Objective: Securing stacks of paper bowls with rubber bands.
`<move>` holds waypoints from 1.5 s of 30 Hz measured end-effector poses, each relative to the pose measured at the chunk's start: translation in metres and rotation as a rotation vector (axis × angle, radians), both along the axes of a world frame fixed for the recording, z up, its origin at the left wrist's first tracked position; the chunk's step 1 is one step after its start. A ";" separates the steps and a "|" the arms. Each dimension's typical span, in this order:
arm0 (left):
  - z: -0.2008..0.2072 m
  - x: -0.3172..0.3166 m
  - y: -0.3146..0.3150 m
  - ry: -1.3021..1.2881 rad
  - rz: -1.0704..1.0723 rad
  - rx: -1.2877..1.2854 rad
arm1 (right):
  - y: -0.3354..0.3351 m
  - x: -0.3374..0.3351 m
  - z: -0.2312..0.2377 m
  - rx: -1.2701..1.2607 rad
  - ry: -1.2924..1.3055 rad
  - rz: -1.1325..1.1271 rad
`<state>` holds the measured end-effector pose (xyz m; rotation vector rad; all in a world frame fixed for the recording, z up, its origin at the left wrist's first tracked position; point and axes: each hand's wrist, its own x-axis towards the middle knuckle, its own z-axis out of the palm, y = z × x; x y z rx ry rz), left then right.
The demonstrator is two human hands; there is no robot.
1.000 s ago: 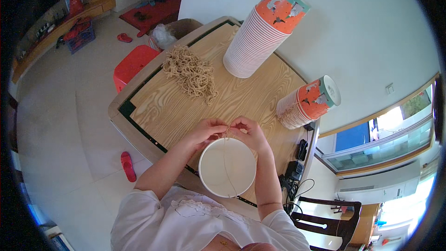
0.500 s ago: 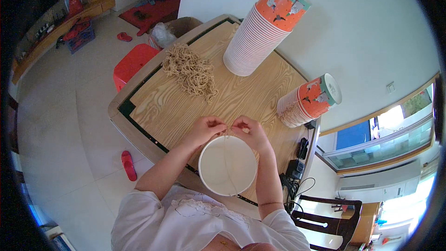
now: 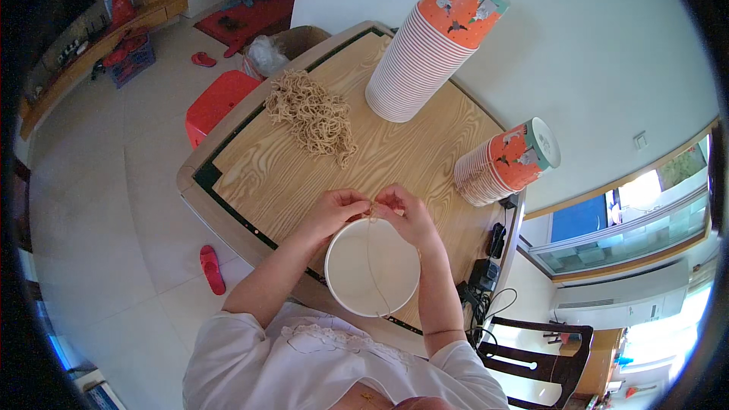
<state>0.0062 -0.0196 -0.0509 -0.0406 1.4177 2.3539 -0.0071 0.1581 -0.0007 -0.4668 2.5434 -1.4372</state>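
A white paper bucket point(image 3: 342, 281) stands at the table's near edge, its open mouth facing up toward me. A thin tan cord point(image 3: 371, 266) runs across the mouth from the near rim to the far rim. At the far rim, my left hand point(image 3: 334, 212) pinches the cord's end between thumb and fingertips. My right hand point(image 3: 411, 218) meets it there, its thumb and fingers also closed on the cord. The fingers hide just how the cord meets the rim. Beyond my hands lies a tangled heap of tan cords point(image 3: 313, 118).
A tall stack of nested orange-and-white buckets point(image 3: 421, 61) rises at the table's far side. A shorter stack point(image 3: 505, 161) leans at the right, near black adapters and cables point(image 3: 481, 277). A red stool point(image 3: 216, 106) stands left of the table point(image 3: 258, 175); a dark wooden chair point(image 3: 543, 364) is at lower right.
My right hand has shifted slightly left and up, and its fingers are closer to my left fingertips. The bucket has barely moved, and both hands keep hold of the cord.
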 end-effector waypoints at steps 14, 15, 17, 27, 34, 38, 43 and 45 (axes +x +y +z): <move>0.005 0.003 -0.002 0.016 -0.023 -0.038 | 0.000 0.002 0.006 -0.061 0.118 0.092; 0.005 0.002 -0.003 0.011 -0.024 -0.039 | -0.002 0.003 0.009 -0.061 0.113 0.091; 0.005 0.000 -0.004 0.075 -0.067 -0.183 | -0.006 0.004 0.015 -0.035 0.210 0.117; -0.007 0.000 -0.004 -0.075 -0.027 0.036 | 0.002 0.004 0.006 -0.048 0.167 0.075; -0.002 0.001 -0.005 -0.096 -0.020 0.052 | 0.006 0.003 -0.003 -0.062 0.107 0.025; -0.006 0.000 -0.006 -0.074 -0.013 0.075 | 0.007 0.000 -0.005 -0.133 0.051 -0.021; -0.004 0.000 -0.004 -0.115 0.003 0.118 | 0.008 -0.002 -0.004 -0.078 0.042 0.058; -0.004 0.000 -0.004 -0.122 0.005 0.120 | 0.007 -0.003 -0.004 -0.051 0.036 0.068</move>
